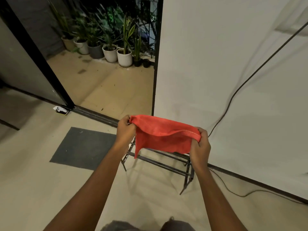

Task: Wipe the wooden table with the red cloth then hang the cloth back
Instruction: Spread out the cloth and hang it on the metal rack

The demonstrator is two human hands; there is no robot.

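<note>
Red cloth (163,135), long axis left to right, one end pinched in left hand (125,130), other in right hand (200,146)

Place: a home, indoors beside an open balcony doorway.
Doorway: black sliding-door frame (155,64) with a floor track (95,114).
Balcony: tiled floor, a row of potted plants (124,57) in pale and grey pots.
Indoors: grey doormat (83,147), low metal rack (166,165) by a plain white wall (233,55), a loose cable (233,97) trailing down it.

I hold the cloth (164,135) stretched between my left hand (125,130) and right hand (200,145), above a metal rack (160,161) by the wall (233,64).
</note>
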